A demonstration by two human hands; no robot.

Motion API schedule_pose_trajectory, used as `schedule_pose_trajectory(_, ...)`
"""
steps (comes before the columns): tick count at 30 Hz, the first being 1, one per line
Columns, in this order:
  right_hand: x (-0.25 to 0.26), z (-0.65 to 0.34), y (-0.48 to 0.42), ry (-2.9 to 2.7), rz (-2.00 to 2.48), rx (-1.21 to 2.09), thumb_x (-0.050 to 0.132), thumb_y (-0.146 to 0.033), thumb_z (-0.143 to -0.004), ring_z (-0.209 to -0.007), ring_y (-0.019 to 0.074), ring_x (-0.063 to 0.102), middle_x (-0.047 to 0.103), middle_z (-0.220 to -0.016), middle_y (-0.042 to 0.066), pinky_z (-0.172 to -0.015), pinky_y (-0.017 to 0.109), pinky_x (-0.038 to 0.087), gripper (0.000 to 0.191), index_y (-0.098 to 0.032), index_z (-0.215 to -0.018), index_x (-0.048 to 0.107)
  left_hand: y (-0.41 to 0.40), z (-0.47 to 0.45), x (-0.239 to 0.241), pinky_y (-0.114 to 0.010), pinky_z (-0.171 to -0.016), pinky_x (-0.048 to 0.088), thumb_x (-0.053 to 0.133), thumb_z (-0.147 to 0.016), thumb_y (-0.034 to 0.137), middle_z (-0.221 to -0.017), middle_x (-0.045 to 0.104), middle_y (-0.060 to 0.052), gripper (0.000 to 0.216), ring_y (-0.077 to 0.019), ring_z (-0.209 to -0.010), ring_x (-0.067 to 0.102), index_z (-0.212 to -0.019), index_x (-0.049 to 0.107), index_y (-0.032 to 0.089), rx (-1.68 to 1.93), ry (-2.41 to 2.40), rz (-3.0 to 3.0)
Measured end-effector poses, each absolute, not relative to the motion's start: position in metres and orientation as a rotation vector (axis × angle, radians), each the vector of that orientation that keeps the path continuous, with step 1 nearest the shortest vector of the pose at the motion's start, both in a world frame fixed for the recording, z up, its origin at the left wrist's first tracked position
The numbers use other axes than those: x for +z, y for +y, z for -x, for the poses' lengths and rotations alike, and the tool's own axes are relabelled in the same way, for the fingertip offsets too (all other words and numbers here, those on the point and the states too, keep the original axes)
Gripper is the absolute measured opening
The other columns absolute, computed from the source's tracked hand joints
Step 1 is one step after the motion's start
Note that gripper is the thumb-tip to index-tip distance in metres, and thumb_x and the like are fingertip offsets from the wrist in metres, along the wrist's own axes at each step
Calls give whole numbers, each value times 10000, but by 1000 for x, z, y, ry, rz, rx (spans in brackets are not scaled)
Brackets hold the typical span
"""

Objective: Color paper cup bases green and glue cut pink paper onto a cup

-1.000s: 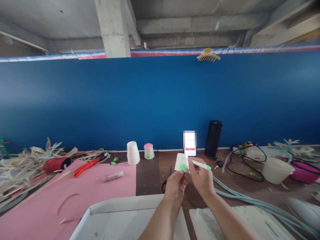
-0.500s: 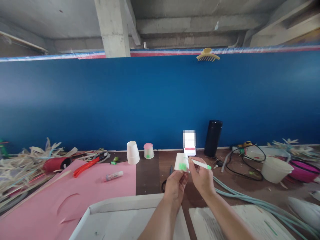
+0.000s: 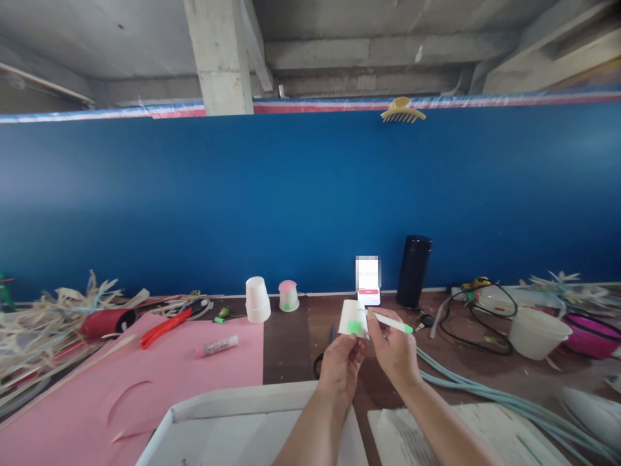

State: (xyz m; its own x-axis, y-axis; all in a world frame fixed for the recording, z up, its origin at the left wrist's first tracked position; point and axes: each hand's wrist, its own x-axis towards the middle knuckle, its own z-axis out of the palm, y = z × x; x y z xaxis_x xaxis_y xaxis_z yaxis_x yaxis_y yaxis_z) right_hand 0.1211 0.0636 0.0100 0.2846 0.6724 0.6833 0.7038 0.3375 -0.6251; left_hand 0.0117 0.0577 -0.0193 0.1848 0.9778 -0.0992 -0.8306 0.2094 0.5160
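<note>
A white paper cup (image 3: 348, 314) with a bright green patch on its side is pinched at its lower edge by my left hand (image 3: 342, 362). My right hand (image 3: 392, 346) is closed around a white marker (image 3: 391, 321) with a green back end, its tip pointing left at the cup's side. Whether the tip touches the cup I cannot tell. Behind the cup a phone (image 3: 369, 292) leans upright against the blue wall. Scissors (image 3: 318, 364) lie partly hidden behind my left hand.
Stacked white paper cups (image 3: 257, 301) and a pink-topped cup (image 3: 288, 296) stand back left. Pink paper (image 3: 194, 375) carries a glue stick (image 3: 220, 345). A black bottle (image 3: 414, 270), a white bucket (image 3: 537, 333) and light-blue cords (image 3: 466, 385) are on the right; a white tray (image 3: 233, 396) lies in front.
The view has tilted up slightly, so everything sits a little lower. Both hands keep their hold on the cup and marker, with hardly any shift between them.
</note>
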Motion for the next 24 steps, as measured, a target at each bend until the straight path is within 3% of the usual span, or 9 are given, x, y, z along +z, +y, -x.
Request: schedule_pose_trajectory(24,9,-121,61,-1443,1341,-71,477,-397,-837,-752,201,652,687,-921,96,-685,297,505,295,-170,-930,641,56,-12,-17,-226,-774,504,703,-668,118,-759,660,-72,78,-120,-711,627,-724,661,85,1331,430,-410)
